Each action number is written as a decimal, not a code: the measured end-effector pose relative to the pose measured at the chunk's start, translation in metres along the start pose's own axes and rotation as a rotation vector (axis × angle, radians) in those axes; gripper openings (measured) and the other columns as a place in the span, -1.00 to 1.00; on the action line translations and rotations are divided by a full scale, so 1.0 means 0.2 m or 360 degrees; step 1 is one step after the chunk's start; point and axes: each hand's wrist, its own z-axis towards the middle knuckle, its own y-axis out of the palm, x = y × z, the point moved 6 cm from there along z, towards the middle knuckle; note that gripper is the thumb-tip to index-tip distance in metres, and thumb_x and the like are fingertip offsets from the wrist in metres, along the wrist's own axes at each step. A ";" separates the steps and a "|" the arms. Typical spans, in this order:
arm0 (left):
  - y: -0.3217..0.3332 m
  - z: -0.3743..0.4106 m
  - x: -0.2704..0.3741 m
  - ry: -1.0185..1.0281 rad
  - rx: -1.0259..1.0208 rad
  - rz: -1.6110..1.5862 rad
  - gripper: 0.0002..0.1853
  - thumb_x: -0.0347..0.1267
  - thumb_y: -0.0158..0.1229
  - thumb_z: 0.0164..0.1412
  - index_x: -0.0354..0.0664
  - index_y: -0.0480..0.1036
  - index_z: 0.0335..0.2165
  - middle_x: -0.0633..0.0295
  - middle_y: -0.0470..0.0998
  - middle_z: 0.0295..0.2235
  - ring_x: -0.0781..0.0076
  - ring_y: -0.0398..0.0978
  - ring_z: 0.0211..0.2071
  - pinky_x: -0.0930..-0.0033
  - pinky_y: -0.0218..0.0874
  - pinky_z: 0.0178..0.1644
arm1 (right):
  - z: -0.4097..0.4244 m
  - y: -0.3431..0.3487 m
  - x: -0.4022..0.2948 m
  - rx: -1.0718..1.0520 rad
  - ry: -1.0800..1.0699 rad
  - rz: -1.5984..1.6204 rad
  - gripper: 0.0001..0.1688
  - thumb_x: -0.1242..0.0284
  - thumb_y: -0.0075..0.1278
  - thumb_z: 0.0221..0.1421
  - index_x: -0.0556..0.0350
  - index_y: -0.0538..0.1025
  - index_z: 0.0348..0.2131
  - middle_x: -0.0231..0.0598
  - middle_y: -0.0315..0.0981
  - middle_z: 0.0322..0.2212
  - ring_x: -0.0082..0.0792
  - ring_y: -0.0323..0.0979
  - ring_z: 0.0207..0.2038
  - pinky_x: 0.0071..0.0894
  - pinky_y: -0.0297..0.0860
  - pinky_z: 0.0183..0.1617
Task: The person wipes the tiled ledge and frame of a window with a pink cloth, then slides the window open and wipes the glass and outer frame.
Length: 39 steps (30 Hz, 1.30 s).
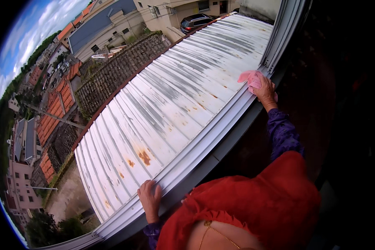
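Observation:
At the upper right my right hand (265,90) is closed on a bunched pink cloth (251,79), pressed to the sliding window's track near its corner. The cloth hangs partly over the outer edge of the metal sill track (206,132). My left hand (150,197) rests on the same track at the lower middle, fingers over its outer edge, with nothing seen in it; its fingertips are partly hidden behind that edge. The pale window frame (279,37) rises beside my right hand.
Just outside lies a white corrugated metal roof (162,103) with rust spots. Beyond its dark red edge are a tiled roof (122,72), houses and a parked dark car (197,22). A grey inner ledge (217,154) runs along the track's room side.

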 end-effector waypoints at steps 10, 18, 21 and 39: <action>0.01 0.00 -0.01 -0.0043 0.0142 0.0074 -0.83 -0.40 0.17 0.09 -0.20 0.49 -0.30 0.10 0.56 -0.24 0.08 0.47 -0.17 0.13 0.19 -0.02 | 0.34 0.04 0.20 -0.0314 0.0362 -0.0305 -0.55 0.14 0.12 -0.01 -0.12 0.52 -0.12 -0.26 0.53 -0.10 -0.06 0.42 0.02 0.07 0.30 0.04; -0.01 -0.01 0.02 -0.0041 0.0198 0.0043 -0.85 -0.39 0.19 0.09 -0.17 0.49 -0.31 0.13 0.56 -0.26 0.11 0.47 -0.18 0.15 0.19 -0.03 | 0.24 0.02 -0.01 -0.0319 0.0009 -0.0177 -0.64 0.23 0.16 -0.09 -0.01 0.53 -0.27 -0.08 0.57 -0.28 0.04 0.47 -0.12 0.04 0.36 -0.05; -0.01 -0.02 -0.01 -0.0095 0.0228 0.0068 -0.85 -0.38 0.20 0.08 -0.15 0.48 -0.32 0.16 0.55 -0.29 0.12 0.47 -0.20 0.14 0.19 -0.04 | 0.08 0.02 -0.20 -0.0167 -0.0269 -0.0071 -0.64 0.23 0.19 -0.14 0.00 0.50 -0.32 -0.11 0.55 -0.31 0.02 0.45 -0.18 0.04 0.34 -0.09; 0.04 -0.01 0.02 -0.0095 0.0229 -0.0001 -0.81 -0.28 0.18 0.13 -0.15 0.49 -0.32 0.17 0.52 -0.31 0.13 0.45 -0.18 0.14 0.16 -0.03 | -1.11 -0.50 -1.79 -0.0772 -0.1251 0.1197 -0.57 0.29 0.28 -0.25 -0.05 0.53 -0.29 -0.17 0.45 -0.39 -0.01 0.41 -0.27 -0.07 0.31 -0.20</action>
